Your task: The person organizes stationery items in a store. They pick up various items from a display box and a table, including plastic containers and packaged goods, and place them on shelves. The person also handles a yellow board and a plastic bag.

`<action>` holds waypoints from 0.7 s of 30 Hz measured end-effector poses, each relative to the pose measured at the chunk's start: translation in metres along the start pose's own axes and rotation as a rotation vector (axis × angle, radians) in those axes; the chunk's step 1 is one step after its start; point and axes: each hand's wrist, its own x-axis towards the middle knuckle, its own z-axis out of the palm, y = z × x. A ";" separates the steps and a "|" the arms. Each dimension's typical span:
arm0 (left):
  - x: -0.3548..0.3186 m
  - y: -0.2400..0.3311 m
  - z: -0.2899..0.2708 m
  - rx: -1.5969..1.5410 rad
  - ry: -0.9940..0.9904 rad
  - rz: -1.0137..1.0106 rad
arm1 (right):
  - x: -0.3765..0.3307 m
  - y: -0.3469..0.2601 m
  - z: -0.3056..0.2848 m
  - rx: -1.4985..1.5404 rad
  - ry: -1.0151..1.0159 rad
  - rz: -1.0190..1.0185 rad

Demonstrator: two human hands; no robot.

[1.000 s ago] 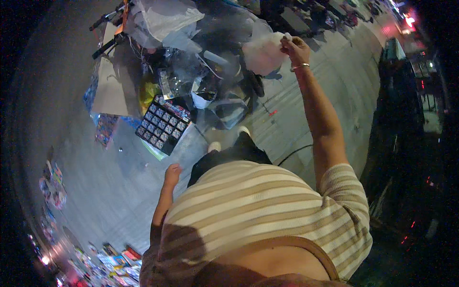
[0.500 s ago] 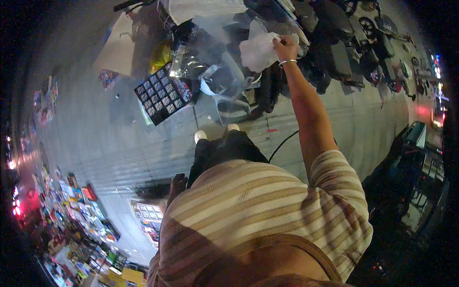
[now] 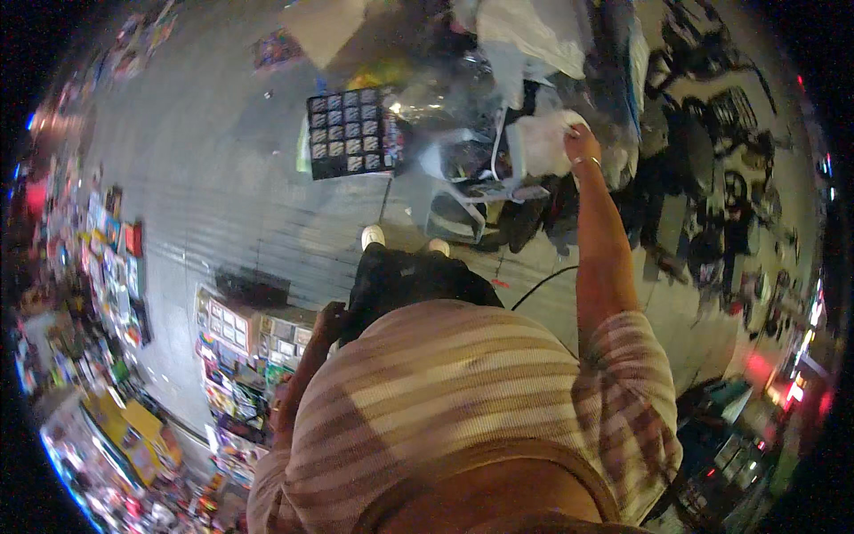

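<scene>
My right hand (image 3: 580,142), with a bracelet at the wrist, reaches far forward and is closed on the edge of a soft white crumpled piece (image 3: 541,145); whether it is cloth or thin plastic I cannot tell. Around it lies a heap of clear plastic and dark goods, with a pale sheet (image 3: 534,36) behind. A grey-white plastic frame (image 3: 458,222), perhaps of a stool, stands at the heap's near side. My left hand (image 3: 331,318) hangs by my left hip, dark and blurred; its fingers do not show clearly.
A black tray-like board (image 3: 351,133) with rows of small items lies left of the heap. Dark seats and wheeled things (image 3: 712,160) stand at the right. Left and behind are stalls with colourful goods (image 3: 236,365). A black cable (image 3: 544,280) crosses the paving.
The view has turned, so the heap and board appear further right and the stalls at left show more. My right hand keeps hold of the white piece. More of my left arm shows.
</scene>
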 end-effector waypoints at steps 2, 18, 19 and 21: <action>-0.004 0.020 -0.009 -0.186 0.026 -0.060 | 0.003 0.009 0.000 -0.085 -0.064 -0.004; -0.110 0.159 -0.382 -0.350 0.293 1.047 | -0.177 -0.240 -0.027 1.041 -0.045 -0.368; -0.145 0.157 -0.397 0.214 0.843 1.214 | -0.192 -0.281 -0.010 0.698 -0.016 -0.506; -0.179 0.147 -0.435 0.035 0.708 1.443 | -0.219 -0.357 0.018 0.531 -0.086 -0.781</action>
